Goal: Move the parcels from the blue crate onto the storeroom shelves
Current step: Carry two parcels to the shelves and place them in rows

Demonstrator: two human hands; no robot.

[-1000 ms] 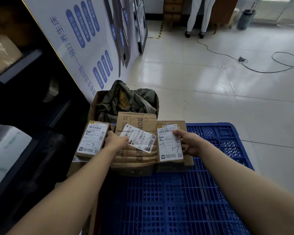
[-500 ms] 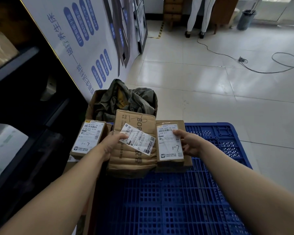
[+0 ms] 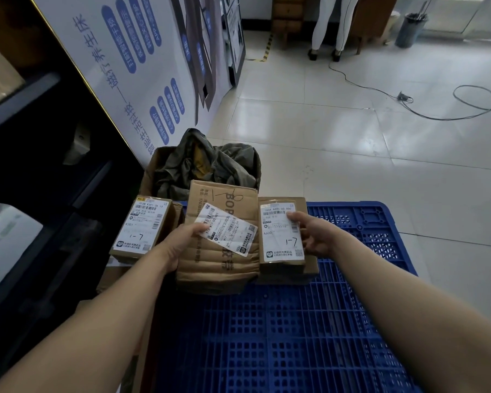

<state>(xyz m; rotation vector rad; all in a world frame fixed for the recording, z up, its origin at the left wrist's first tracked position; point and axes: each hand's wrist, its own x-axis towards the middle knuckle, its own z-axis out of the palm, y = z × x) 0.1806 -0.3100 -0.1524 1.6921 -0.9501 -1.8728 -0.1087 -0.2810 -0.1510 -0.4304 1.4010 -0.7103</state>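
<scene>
left hand shifted onto middle parcel, fingers curled round its edge | right hand still grips right parcel | lift from crate looks imminent

Dim left side, window glare top-right, fisheye-bent edges.

Creased matt cardboard parcels are wearing smooth white paper labels, the gridded blue plastic crate and glossy floor tiles are gleaming.
</scene>
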